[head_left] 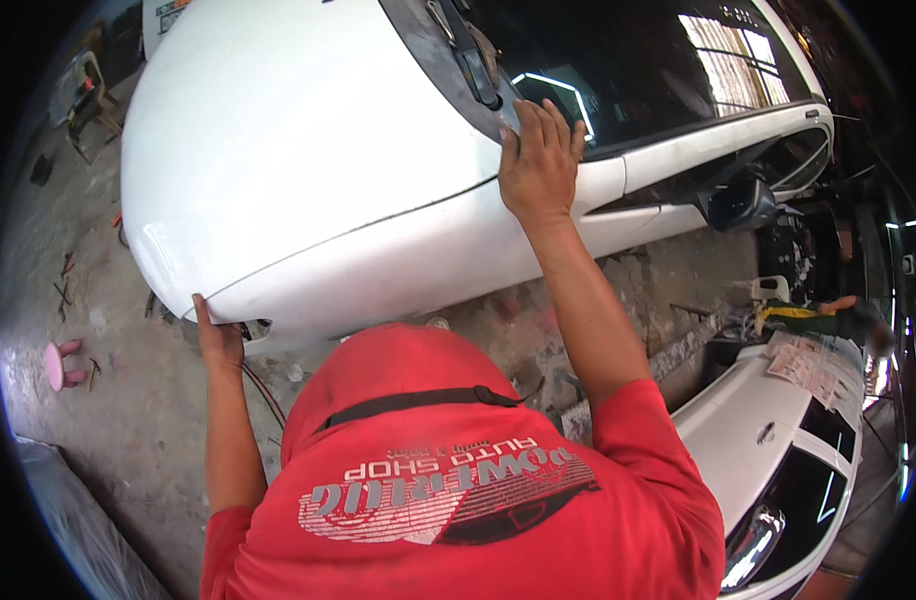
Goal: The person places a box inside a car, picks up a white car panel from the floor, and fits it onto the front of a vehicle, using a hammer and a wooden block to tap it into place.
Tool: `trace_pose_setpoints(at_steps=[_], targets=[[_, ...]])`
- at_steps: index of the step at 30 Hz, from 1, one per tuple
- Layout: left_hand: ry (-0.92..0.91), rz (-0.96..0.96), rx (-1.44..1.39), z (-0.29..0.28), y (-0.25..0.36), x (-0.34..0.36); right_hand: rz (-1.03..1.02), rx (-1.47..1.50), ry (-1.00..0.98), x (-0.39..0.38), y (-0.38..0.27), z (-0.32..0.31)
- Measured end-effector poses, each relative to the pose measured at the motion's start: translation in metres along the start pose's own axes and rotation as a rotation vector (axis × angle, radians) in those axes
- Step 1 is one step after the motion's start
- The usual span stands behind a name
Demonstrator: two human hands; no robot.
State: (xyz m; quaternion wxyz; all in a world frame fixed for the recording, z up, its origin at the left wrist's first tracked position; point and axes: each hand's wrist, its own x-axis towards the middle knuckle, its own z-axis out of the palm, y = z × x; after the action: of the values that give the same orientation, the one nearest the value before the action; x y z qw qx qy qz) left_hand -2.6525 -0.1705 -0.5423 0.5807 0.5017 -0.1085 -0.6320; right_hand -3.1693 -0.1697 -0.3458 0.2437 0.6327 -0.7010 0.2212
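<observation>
In front of me stands a white car, its hood [308, 140] down. My left hand [221, 343] is at the hood's front near corner, thumb on the panel's edge, the other fingers tucked below and mostly hidden. Beside it is an opening in the car's front [259, 328]. My right hand [540, 170] lies at the rear near corner of the hood, by the base of the windshield [618, 70]. Its fingers are stretched out, with nothing held. A wiper arm [470, 55] lies just beyond it.
A side mirror [740, 204] juts out at the right. Another white car [708, 410], partly covered with paper sheets [806, 368], stands at the lower right, with a person [846, 318] beside it. Left are a pink stool [64, 365], a chair [91, 100] and plastic sheeting [83, 520].
</observation>
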Motion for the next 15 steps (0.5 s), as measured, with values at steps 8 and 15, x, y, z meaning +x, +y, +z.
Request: trace_pose_setpoints(at_steps=[8,15], targets=[[0.002,-0.015,0.023,0.005,-0.002,-0.009,0.017,0.084,-0.055,0.002,0.004,0.001],[0.034,-0.010,0.031,0.005,-0.002,-0.012,-0.090,0.156,-0.096,0.006,0.008,-0.011]])
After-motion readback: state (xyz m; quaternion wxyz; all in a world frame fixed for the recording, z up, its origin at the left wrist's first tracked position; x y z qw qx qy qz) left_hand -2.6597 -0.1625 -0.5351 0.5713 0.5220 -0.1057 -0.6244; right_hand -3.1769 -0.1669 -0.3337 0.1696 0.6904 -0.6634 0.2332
